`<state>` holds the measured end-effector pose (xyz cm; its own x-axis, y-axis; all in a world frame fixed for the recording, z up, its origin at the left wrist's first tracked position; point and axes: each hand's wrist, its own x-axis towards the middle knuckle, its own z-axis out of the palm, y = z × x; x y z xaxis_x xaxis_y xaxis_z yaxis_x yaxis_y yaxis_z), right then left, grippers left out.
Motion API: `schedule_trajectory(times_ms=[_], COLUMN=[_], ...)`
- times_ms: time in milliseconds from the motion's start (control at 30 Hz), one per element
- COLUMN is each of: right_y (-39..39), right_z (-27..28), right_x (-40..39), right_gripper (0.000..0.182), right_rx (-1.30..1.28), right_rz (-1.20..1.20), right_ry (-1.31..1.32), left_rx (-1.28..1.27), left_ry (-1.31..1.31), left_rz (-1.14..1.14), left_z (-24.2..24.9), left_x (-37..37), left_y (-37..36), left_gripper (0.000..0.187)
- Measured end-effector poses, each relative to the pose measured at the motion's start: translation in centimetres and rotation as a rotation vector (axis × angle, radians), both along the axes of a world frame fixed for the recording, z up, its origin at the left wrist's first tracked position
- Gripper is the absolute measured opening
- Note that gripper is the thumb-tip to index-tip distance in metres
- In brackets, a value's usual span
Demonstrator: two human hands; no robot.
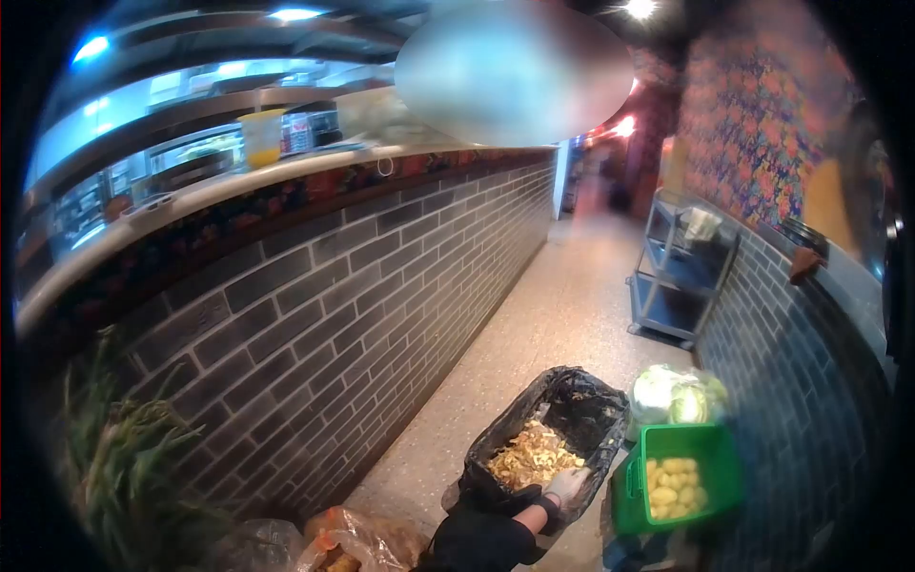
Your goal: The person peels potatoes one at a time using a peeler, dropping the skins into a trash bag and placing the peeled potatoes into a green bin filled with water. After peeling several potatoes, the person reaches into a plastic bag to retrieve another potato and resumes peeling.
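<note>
My left hand, in what looks like a pale glove with a dark band at the wrist, reaches into a bin lined with a black plastic bag. It rests at the near right side of a heap of yellowish-brown peelings, close to the bag's wall. Its fingers look stretched out, though small and slightly blurred, and I make out no object in them. The black sleeve comes in from the lower left. Just right of the bin stands a green crate with peeled potatoes inside. My right hand is out of view.
Behind the crate sit cabbages. A wheeled cart stands farther along the right wall. Clear plastic bags lie bottom left beside long green leaves. A brick counter runs along the left.
</note>
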<state>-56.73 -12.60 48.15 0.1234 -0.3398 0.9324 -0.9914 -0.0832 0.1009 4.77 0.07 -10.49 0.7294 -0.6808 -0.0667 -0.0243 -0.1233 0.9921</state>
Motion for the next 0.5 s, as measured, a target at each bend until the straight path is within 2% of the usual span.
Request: schedule_trajectory(times_ms=[33,67,100,133,167,200,233,267,300,333,367,433,467,500], right_y=[0.0,-0.8,-1.3,-1.7,-2.3,-1.8,-2.2,-4.0,-7.0,-9.0,-6.7,-3.1,-1.3,-0.6], right_z=[-2.0,-2.5,-3.2,-3.8,-4.6,-5.2,-7.0,-9.1,-12.0,-14.6,-15.9,-20.0,-21.7,-25.0], right_x=[-3.8,-3.9,-3.2,-2.5,-0.9,-0.4,1.6,1.6,1.7,1.7,5.6,12.5,15.5,17.6], right_gripper=[0.04,0.04,0.041,0.042,0.042,0.043,0.044,0.044,0.042,0.041,0.037,0.029,0.028,0.027], right_rx=[0.016,0.031,0.042,0.064,0.086,0.139,0.202,0.238,0.339,0.44,0.536,0.695,0.831,0.787], right_rz=[0.019,0.037,0.06,0.089,0.127,0.188,0.234,0.168,0.369,0.569,0.649,0.723,0.762,0.856], right_ry=[-0.029,-0.026,-0.024,-0.013,0.004,0.046,0.09,0.138,0.025,-0.11,-0.056,-0.141,-0.195,-0.221], left_rx=[0.035,0.076,0.145,0.006,0.167,0.405,0.467,0.247,0.191,0.207,0.326,0.46,0.587,0.709], left_ry=[-0.101,-0.174,-0.019,-0.267,-0.549,-1.024,-1.04,-1.175,-0.461,-0.425,-0.299,-0.336,-0.415,-0.49], left_rz=[0.017,0.03,0.027,0.01,0.028,-0.112,-0.19,-0.032,-0.019,-0.009,0.011,-0.025,-0.13,-0.231], left_z=[0.0,0.3,5.8,1.0,-0.2,-0.1,2.2,1.1,0.3,-1.2,3.5,0.8,0.0,-0.7], left_x=[-3.1,-3.2,-4.2,-2.5,-1.5,-1.0,-1.2,-1.8,-1.4,-0.5,-2.5,-3.2,-3.6,-4.2], left_y=[1.4,1.6,3.8,2.4,1.9,2.6,3.6,3.9,3.3,2.4,3.4,2.3,2.2,2.5], left_gripper=[0.047,0.046,0.048,0.043,0.024,0.021,0.03,0.025,0.036,0.052,0.052,0.056,0.057,0.058])
